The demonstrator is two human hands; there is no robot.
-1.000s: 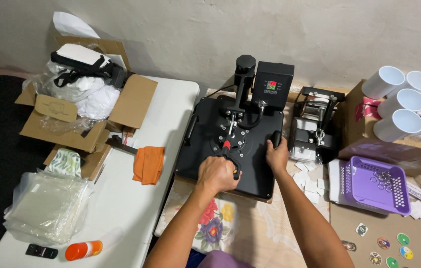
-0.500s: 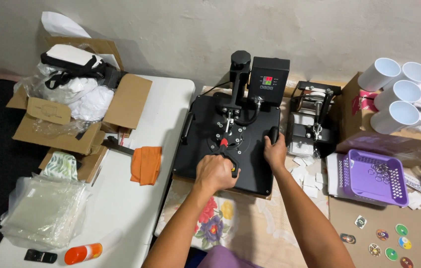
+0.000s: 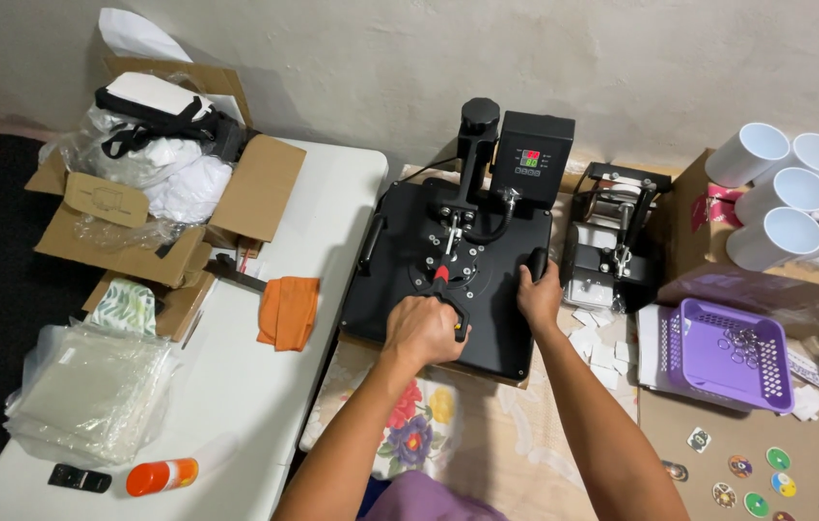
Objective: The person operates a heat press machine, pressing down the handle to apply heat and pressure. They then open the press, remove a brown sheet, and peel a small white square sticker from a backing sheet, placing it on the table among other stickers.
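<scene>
Tabletop: one heat press (image 3: 448,260), two hands (image 3: 482,314).

My left hand (image 3: 422,331) grips a smooth plastic handle (image 3: 450,301); my right hand (image 3: 539,295) rests on the matt black metal press (image 3: 400,265). The mugs (image 3: 776,193) look glossy, the box (image 3: 245,193) is rough cardboard.

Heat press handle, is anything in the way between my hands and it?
Nothing visible. The left hand is already closed around the heat press handle, and the right hand grips the right edge of the black heat press.
</scene>
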